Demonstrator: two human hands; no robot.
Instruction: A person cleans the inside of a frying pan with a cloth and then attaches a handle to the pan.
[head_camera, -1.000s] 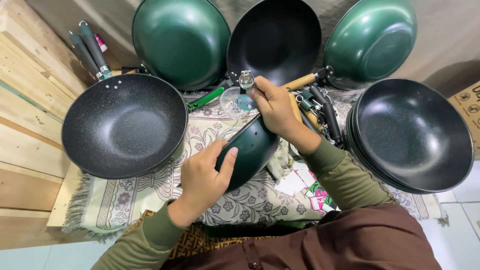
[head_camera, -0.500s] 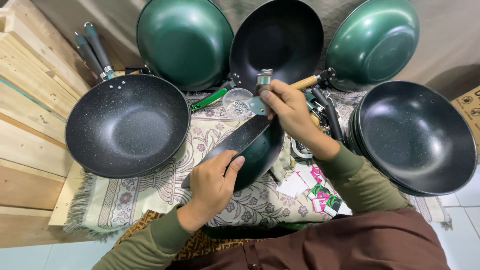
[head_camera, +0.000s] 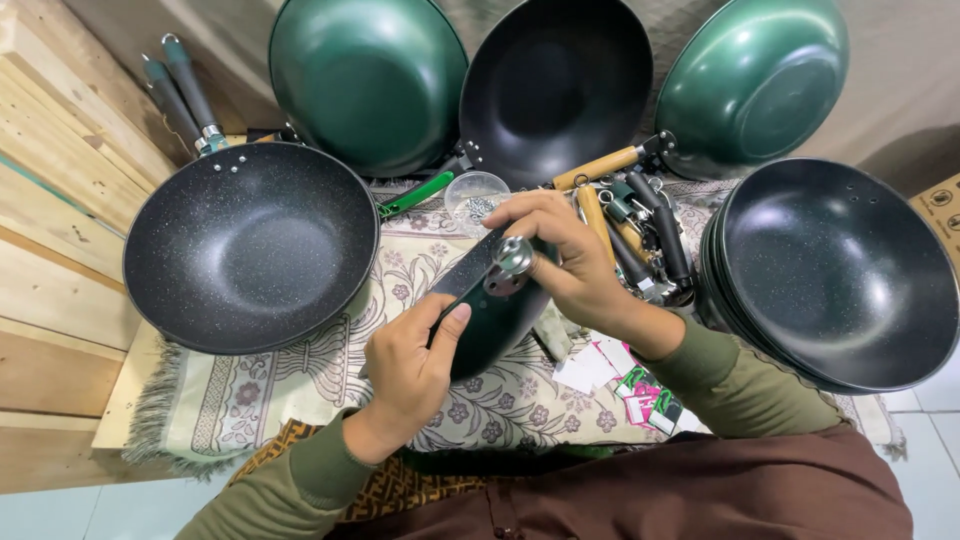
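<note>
Centre frame: left hand (head_camera: 415, 365) grips rim of tilted dark green wok (head_camera: 490, 320); right hand (head_camera: 570, 260) pinches a metal handle bracket (head_camera: 512, 258) against its upper edge.

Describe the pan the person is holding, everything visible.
The dark green pan is round with a glossy outside and a black rim band, and looks like coated metal. It is tilted on edge over the patterned cloth. The left hand grips its lower rim; the right hand presses a small silver metal fitting against its upper rim.
</note>
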